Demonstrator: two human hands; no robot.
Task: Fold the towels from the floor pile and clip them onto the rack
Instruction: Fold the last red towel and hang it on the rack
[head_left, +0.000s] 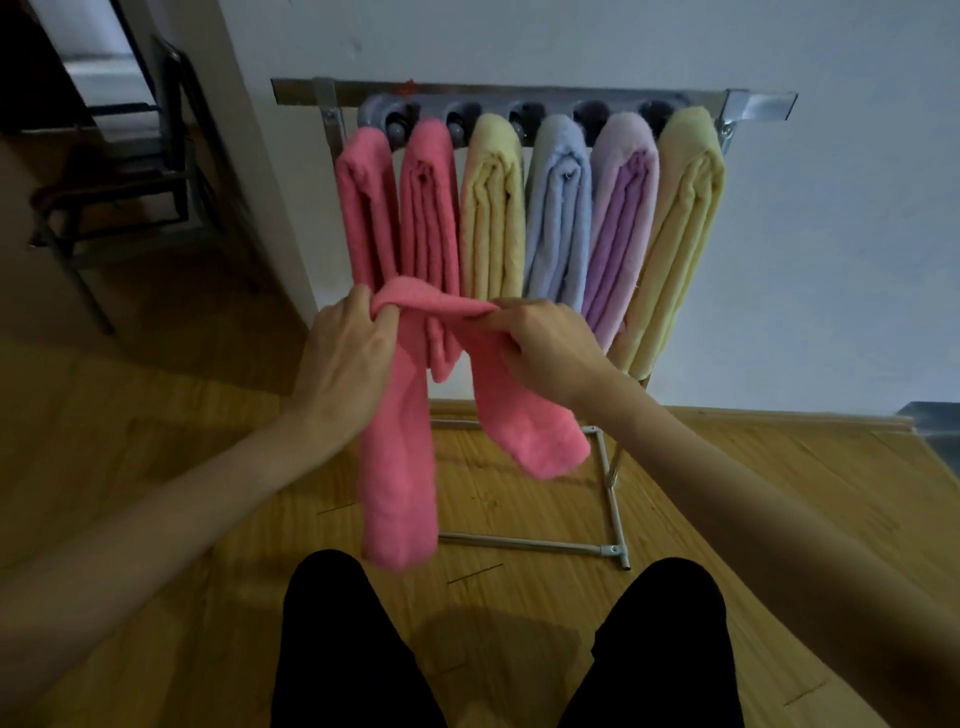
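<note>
Dim room: pale wall (831, 234), wooden floor (182, 415), dark metal chair (119, 176) at left

left hand (347, 349), right hand (540, 338), both apparently pinching

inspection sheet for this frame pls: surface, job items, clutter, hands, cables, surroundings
Surface: wooden floor, bare where visible; no floor pile in view.
Job's things: six folded towels hang clipped on the rack: two pink, yellow, blue, purple, yellow. A seventh, the pink towel, is draped between both hands.
Clutter: nothing seen.
Grippers: left hand and right hand each have a grip on the pink towel's top fold.
Cables: nothing seen.
Surroundings: white wall; dark metal chair at left.
</note>
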